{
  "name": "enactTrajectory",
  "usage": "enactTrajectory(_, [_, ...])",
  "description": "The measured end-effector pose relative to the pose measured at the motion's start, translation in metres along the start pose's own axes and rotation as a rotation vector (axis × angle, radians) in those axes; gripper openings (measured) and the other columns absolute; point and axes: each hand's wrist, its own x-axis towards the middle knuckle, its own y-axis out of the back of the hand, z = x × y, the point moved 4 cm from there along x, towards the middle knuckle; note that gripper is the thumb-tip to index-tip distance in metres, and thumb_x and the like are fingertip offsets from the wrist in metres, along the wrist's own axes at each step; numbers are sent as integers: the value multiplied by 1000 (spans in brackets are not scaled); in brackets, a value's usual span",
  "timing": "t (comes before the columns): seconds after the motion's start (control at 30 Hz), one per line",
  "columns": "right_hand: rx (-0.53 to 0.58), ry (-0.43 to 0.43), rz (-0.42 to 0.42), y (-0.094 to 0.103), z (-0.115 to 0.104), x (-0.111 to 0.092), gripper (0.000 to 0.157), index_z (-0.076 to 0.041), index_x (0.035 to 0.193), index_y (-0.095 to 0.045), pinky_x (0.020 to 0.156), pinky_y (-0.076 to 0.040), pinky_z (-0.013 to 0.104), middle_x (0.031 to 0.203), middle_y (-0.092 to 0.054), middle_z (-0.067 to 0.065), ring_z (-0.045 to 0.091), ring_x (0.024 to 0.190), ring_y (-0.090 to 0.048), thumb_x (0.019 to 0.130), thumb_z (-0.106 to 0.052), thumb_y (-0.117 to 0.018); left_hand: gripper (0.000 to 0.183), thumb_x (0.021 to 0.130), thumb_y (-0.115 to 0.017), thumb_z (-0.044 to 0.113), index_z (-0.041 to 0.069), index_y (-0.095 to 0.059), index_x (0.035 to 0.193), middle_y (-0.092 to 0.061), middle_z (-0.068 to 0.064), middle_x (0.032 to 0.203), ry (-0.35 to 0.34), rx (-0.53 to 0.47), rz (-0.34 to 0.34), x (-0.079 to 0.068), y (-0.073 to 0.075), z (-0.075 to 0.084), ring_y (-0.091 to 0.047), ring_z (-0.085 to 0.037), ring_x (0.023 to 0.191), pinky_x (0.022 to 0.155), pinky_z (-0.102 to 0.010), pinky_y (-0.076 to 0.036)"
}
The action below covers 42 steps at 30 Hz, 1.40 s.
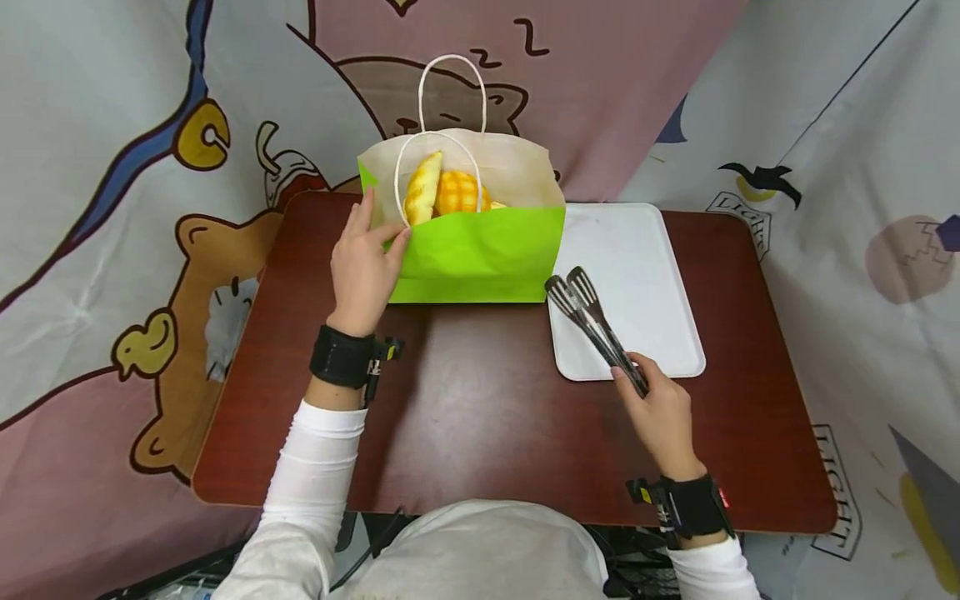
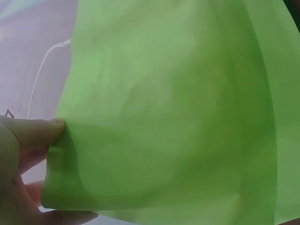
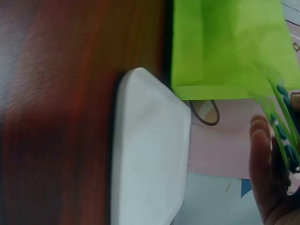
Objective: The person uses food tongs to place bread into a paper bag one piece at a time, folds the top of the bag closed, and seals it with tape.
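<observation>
A bright green paper bag [image 1: 480, 260] with white rope handles stands at the back of the table, its top gaping. Inside it lie a pale yellow, striped elongated bread [image 1: 424, 185] and a rounder golden bread [image 1: 454, 192] with a grid pattern; only their upper parts show. My left hand [image 1: 363, 271] grips the bag's rim at its left corner, the thumb [image 2: 44, 131] at the edge in the left wrist view. Metal tongs [image 1: 594, 321] are held near their rear end by my right hand [image 1: 663, 417]. Their slotted heads point at the bag, slightly apart, with nothing between them.
A white tray [image 1: 660, 292] lies right of the bag, partly behind it and under the tongs. Both stand on a reddish-brown table [image 1: 480, 400] with rounded corners. Printed cloth [image 1: 637, 67] hangs close behind and at both sides.
</observation>
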Motion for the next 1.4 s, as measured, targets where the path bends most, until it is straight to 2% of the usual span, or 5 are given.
enactTrajectory(0.2, [-116,171,-110,-34,-10,-6,38,-2,110,-65,50,-50,45,82,-70,13,23,60,-61,83,-27,-71,27,91,-64,30,9,-76,102,-38,-8,148,9,-4,-21,-6,-2,0,-28,-29,135,104,-55,-35])
enactTrajectory(0.5, [-146,152,-236,-90,-12,-14,37,0,110,-62,53,-53,44,83,-67,12,22,63,-61,87,-28,-67,27,90,-64,30,9,-76,101,-33,-6,151,-7,-47,-53,-17,-10,7,-17,-31,139,108,-59,-24])
enactTrajectory(0.83, [-221,31,-288,-103,3,-26,43,1,109,-62,44,-49,40,70,-64,7,19,53,-57,85,-34,-67,24,90,-66,26,8,-76,100,-31,-9,152,-24,-94,-67,-26,-24,9,-12,-32,139,107,-62,-23])
enactTrajectory(1.13, [-325,-3,-329,-113,11,-20,36,-5,89,-60,42,-46,41,75,-52,7,22,67,-50,79,-38,-72,25,90,-65,29,9,-76,101,-28,-7,154,11,-92,-53,-27,-30,13,-9,-29,140,105,-65,-21])
enactTrajectory(1.4, [-268,-30,-304,-99,8,-15,48,-2,104,-63,53,-50,44,96,-53,14,27,83,-51,83,-44,-69,25,90,-65,30,9,-77,100,-26,-8,154,-38,-81,-81,-27,-38,18,-7,-31,140,104,-67,-21])
